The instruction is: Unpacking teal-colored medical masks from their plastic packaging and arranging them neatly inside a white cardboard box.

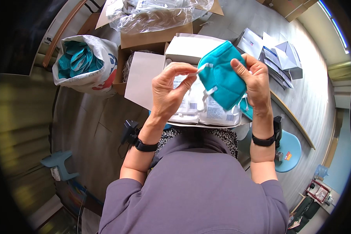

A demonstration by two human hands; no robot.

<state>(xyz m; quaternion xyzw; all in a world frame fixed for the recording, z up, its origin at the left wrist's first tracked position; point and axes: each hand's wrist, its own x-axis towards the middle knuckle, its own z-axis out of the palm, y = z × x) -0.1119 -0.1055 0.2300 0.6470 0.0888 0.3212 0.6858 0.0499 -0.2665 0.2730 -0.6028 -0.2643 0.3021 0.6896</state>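
A teal folded face mask [221, 80] is held up over an open white box [145, 80]. My right hand [258, 84] is closed on the mask's right side, its thumb lying flat across the front. With thumb and fingertips my left hand [169, 91] pinches a white ear loop [201, 70] at the mask's left edge. Below the mask, the box holds several flat white printed packets [219, 112]. Part of another teal piece [245, 108] shows under my right hand; what supports it is hidden.
To the left stands a white sack [84, 82] filled with teal masks [80, 58]. Behind the box is a cardboard carton [156, 34] with clear plastic wrapping [152, 19]. Flattened white boxes [273, 54] lie at the back right. A blue stool [289, 146] is by my right arm.
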